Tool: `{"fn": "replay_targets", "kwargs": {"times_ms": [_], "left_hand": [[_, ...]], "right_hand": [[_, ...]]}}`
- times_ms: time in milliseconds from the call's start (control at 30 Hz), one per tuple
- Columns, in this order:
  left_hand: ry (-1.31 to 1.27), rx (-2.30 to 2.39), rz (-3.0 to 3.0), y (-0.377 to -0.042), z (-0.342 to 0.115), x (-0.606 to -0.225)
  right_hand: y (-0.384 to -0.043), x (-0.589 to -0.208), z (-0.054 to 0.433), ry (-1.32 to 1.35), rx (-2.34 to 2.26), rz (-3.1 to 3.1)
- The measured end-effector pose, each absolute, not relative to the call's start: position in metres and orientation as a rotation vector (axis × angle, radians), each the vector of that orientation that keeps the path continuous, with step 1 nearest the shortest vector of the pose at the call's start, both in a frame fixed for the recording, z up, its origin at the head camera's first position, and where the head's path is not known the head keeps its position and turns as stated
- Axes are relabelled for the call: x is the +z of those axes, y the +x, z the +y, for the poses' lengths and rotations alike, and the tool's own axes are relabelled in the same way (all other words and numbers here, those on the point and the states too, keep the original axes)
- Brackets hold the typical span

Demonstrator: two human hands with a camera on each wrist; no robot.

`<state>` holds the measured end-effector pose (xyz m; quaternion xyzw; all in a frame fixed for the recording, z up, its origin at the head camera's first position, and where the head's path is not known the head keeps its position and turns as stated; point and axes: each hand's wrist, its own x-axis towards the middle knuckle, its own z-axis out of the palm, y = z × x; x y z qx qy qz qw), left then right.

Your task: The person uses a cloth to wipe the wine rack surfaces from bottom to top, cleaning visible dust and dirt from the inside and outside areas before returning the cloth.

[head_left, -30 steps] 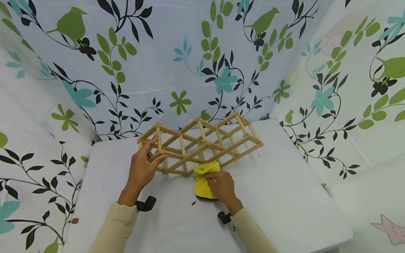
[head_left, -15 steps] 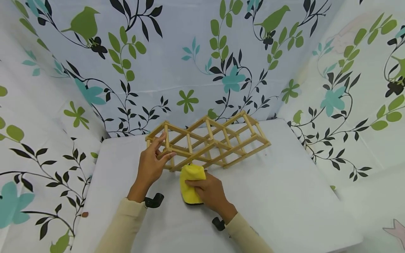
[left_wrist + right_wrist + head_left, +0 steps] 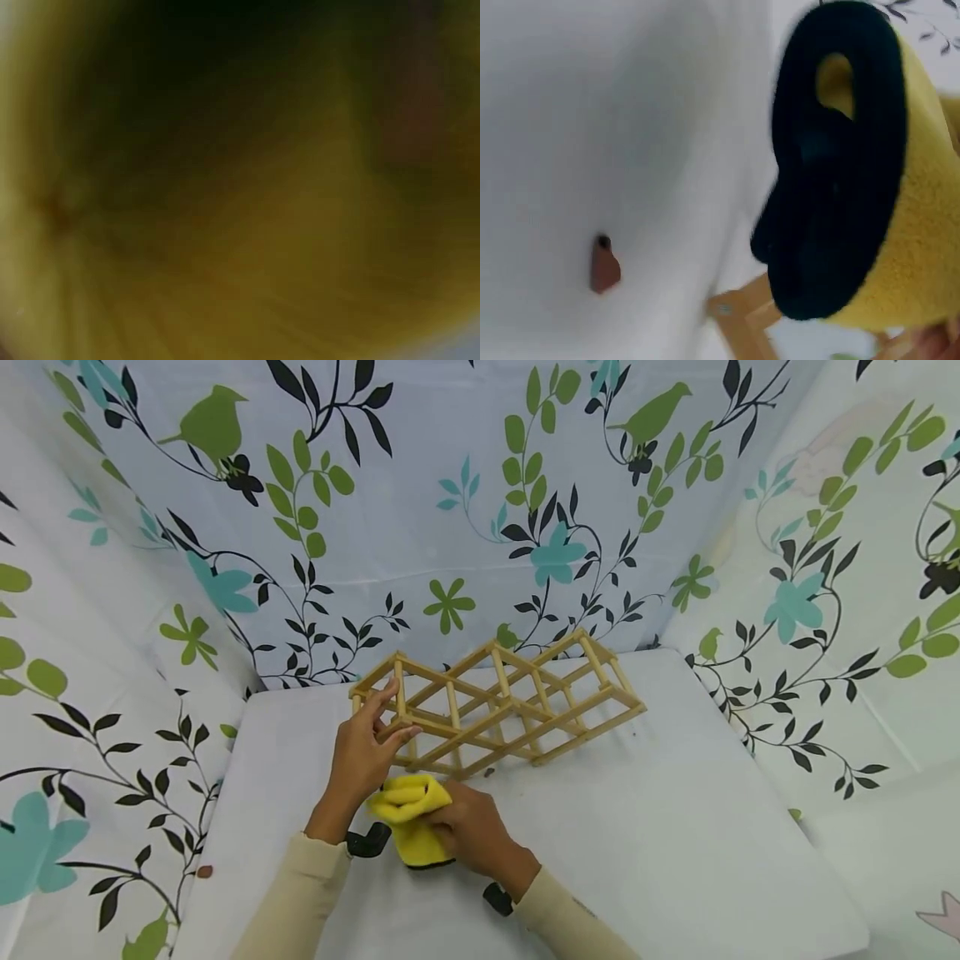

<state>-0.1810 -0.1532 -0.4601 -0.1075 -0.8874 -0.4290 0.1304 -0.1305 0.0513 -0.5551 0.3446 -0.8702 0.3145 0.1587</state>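
A wooden lattice rack (image 3: pixel 507 703) of crossed slats and round dowels stands towards the back of the white table in the head view. At its left end, my left hand (image 3: pixel 357 762) grips the frame, thumb and fingers around a front corner. My right hand (image 3: pixel 480 833) pinches a folded yellow cloth (image 3: pixel 411 806) in front of the rack, close to the left wrist. In the right wrist view the cloth (image 3: pixel 930 210) shows its dark edging, with a corner of the rack (image 3: pixel 742 315) below it. Blurred yellow cloth (image 3: pixel 300 262) fills the left wrist view.
A small reddish-brown chip (image 3: pixel 604 266) lies on the white tabletop (image 3: pixel 637 843); another brown bit (image 3: pixel 204 872) is near the left edge. Patterned sheets (image 3: pixel 360 543) hang behind and at both sides. Black wrist cameras (image 3: pixel 369 841) sit at each cuff.
My right hand has carried the cloth left and towards me, away from the rack's front edge. The left hand keeps its hold on the rack, and the head view has shifted slightly.
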Motion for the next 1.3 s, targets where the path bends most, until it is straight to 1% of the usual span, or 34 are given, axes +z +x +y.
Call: {"fn": "replay_targets", "kwargs": {"times_ms": [167,233,300,400,467,533,600,667,700,800,867,967,1067,1167,1300], "left_hand": [[-0.303,-1.253,-2.592,-0.183,-0.15,-0.461],[-0.304,-1.258,-2.601,-0.183,-0.149,-0.461],[-0.308,-1.258,-2.606,-0.183,-0.149,-0.462],[-0.305,-1.258,-2.592,-0.182,-0.149,-0.461],[-0.296,-1.259,-2.584,-0.182,-0.149,-0.46],[-0.293,-1.263,-2.582,-0.182,-0.149,-0.46],[-0.301,-1.263,-2.591,-0.182,-0.148,-0.461],[-0.312,-1.262,-2.597,-0.182,-0.148,-0.462],[-0.316,-1.26,-2.595,-0.182,-0.148,-0.462],[-0.314,-1.253,-2.577,-0.183,-0.149,-0.461],[-0.306,-1.254,-2.562,-0.182,-0.15,-0.461],[-0.304,-1.253,-2.563,-0.182,-0.15,-0.462],[-0.307,-1.257,-2.582,-0.182,-0.148,-0.464],[-0.323,-1.254,-2.584,-0.183,-0.147,-0.463],[-0.312,-1.256,-2.564,-0.183,-0.148,-0.46]], "right_hand": [[-0.146,-0.569,0.06,0.483,1.048,-2.675],[-0.146,-0.575,0.065,0.39,1.132,-2.776],[-0.145,-0.579,0.068,0.443,1.204,-2.813],[-0.145,-0.581,0.067,0.654,1.286,-2.754],[-0.148,-0.581,0.065,0.703,1.297,-2.752],[-0.152,-0.583,0.065,0.592,1.301,-2.843],[-0.154,-0.586,0.067,0.382,1.314,-2.967],[-0.153,-0.586,0.071,0.24,1.312,-3.03],[-0.153,-0.585,0.072,0.241,1.319,-3.034],[-0.153,-0.579,0.072,0.458,1.318,-2.943],[-0.154,-0.578,0.071,0.535,1.302,-2.907],[-0.152,-0.581,0.078,0.461,1.276,-2.979],[-0.146,-0.582,0.099,0.386,1.24,-3.029],[-0.141,-0.58,0.125,0.433,1.251,-2.772],[-0.15,-0.583,0.142,0.314,1.193,-2.414]]}}
